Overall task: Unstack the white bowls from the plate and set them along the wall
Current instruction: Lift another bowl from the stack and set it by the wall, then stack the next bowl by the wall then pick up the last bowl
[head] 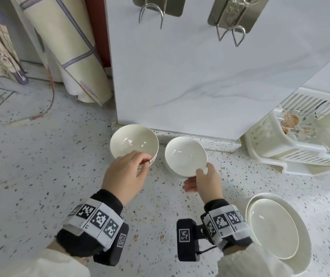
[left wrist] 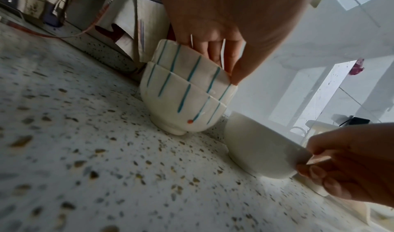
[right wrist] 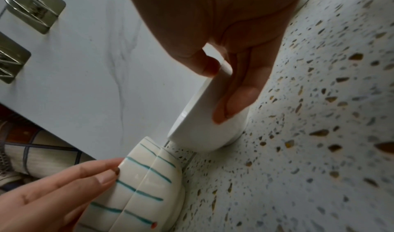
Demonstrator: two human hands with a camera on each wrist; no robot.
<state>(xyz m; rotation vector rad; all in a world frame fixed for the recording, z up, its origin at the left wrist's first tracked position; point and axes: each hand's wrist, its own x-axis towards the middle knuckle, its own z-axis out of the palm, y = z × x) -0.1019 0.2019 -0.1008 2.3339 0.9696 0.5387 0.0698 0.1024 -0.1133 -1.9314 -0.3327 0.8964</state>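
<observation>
Head view: two striped bowls (head: 134, 141), nested, stand on speckled counter (head: 40, 176) at 11 o'clock, close to marble wall panel (head: 200, 76). Left hand (head: 125, 173) grip clamped on upper bowl's near rim, fingertips (left wrist: 215, 53) inside, thumb outside. Plain white bowl (head: 185, 155) at 12 o'clock, just right of stack, not touching it. Right hand (head: 205, 181) grip pinched on its near rim, thumb over the rim, fingers (right wrist: 236, 100) along outer wall. Plates (head: 278, 228), stacked, at 4 o'clock. Dish rack (head: 308, 136) at 2 o'clock.
</observation>
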